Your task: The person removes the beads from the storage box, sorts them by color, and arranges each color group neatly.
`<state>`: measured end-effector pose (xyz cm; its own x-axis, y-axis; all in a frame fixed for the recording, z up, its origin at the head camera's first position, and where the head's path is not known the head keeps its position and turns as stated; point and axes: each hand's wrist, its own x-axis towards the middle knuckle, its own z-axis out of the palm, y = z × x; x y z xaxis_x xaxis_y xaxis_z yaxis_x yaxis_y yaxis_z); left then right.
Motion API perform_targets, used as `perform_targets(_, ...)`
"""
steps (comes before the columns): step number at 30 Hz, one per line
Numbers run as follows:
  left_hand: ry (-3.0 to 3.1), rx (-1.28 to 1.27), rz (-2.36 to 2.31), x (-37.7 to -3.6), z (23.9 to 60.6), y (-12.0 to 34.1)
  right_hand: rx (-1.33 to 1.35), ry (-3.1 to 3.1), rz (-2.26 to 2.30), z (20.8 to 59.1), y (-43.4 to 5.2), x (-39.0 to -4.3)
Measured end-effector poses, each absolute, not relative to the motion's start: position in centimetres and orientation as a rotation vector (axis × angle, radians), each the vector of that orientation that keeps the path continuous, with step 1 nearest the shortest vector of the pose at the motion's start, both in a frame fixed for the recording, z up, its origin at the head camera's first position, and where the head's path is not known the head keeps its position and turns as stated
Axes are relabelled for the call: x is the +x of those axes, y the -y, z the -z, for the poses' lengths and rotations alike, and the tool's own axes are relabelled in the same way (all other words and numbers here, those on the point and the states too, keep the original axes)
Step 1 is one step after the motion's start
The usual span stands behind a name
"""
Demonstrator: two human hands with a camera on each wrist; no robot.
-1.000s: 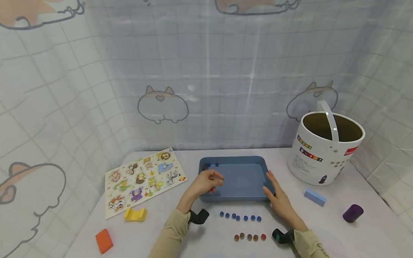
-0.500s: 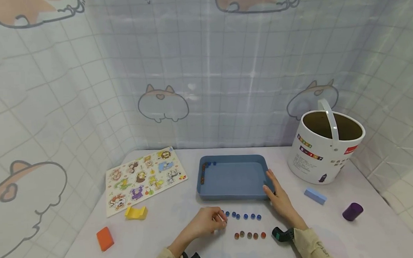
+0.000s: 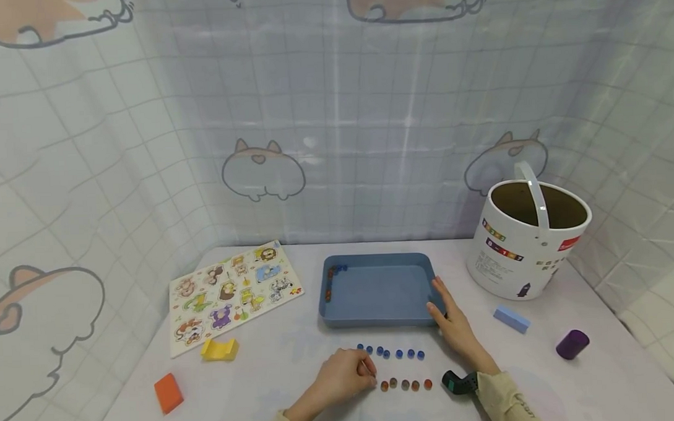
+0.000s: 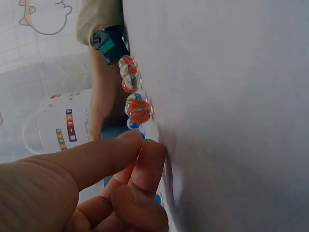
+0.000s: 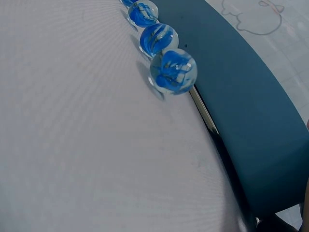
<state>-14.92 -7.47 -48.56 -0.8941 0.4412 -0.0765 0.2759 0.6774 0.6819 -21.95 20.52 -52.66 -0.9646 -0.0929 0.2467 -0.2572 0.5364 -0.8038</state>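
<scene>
Table: left-hand fingers pinched beside orange marbles.

Head view high over the table; both wrist views skimming its surface, sharing marbles.

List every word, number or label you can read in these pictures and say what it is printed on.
No text reads clearly enough to quote.
White bucket: coloured label strips, a red tag and small print beside a dark figure, all too small and blurred to read.
Animal puzzle board: animal pictures only; any lettering is too small to tell.
Right sleeve: a faint mark, unreadable.
</scene>
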Motion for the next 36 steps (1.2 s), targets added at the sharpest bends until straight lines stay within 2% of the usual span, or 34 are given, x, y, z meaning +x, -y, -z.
perform_targets(5,-2.638,0.568,-1.022,-15.2,48.1,7.6,0.296,2.593,-1.417,52.5,-20.5,-22.1)
perform_targets(9,-2.596,0.54,-1.114,-16.7,46.3,8.0,0.292,2.603,-1.391,52.5,-20.8,-22.1)
perform_targets(14,-2.574,0.477,-1.357,-21.1,43.5,8.5,0.302,2.587,-1.364,52.4,-21.2,-22.2)
perform_targets(18,-2.576,0.283,-1.532,-25.3,42.3,8.2,0.296,2.594,-1.35,52.4,-21.3,-22.2)
perform_targets(25,-2.442,-0.065,-1.728,-30.5,43.2,6.7,0.298,2.58,-1.381,52.3,-21.0,-22.0)
perform_targets(36,-2.589,-0.326,-1.672,-33.2,45.8,6.6,0.292,2.597,-1.391,52.8,-20.4,-22.0)
